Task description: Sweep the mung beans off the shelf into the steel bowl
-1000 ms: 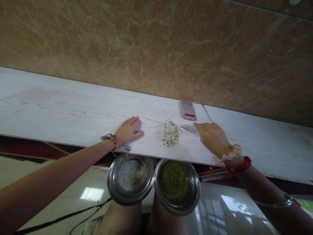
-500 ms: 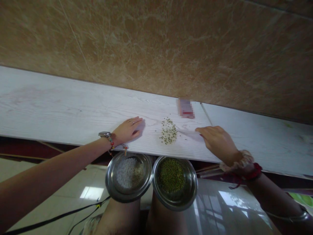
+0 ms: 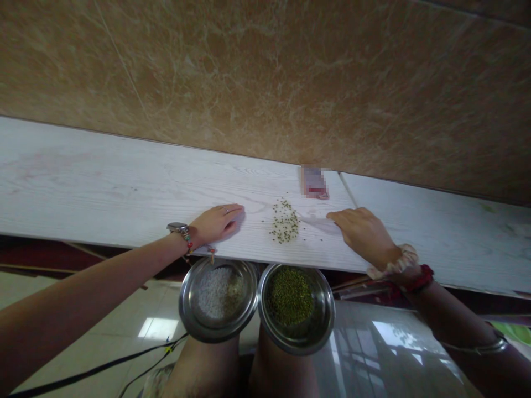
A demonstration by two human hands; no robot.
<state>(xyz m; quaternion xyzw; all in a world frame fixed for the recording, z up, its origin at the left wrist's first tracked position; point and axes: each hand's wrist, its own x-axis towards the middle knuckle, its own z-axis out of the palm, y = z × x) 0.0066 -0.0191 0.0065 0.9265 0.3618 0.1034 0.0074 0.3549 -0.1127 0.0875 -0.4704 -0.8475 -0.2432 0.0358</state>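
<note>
A loose patch of green mung beans (image 3: 284, 213) mixed with pale grains lies on the white wood-grain board (image 3: 136, 188). To its left, my left hand (image 3: 218, 225) rests on the board, fingers stretched out, holding nothing. My right hand (image 3: 360, 232) is to the right of the patch, its fingers closed and pointing left; whatever they pinch, if anything, is hidden. Below the board's front edge are two metal bowls: the left bowl (image 3: 188, 320) holds white rice (image 3: 218, 293), the right bowl (image 3: 317, 331) holds mung beans (image 3: 290, 296).
A small blurred packet-like item (image 3: 314, 182) lies at the back of the board, near a seam. Behind rises a brown marbled wall (image 3: 249, 83). The bowls rest on my knees over a shiny tiled floor (image 3: 365, 354). Dark straps (image 3: 103, 370) run at the lower left.
My right hand has shifted slightly left, closer to the patch, its fingers still closed. A few stray beans right of the patch lie differently. My left hand has stayed almost in place.
</note>
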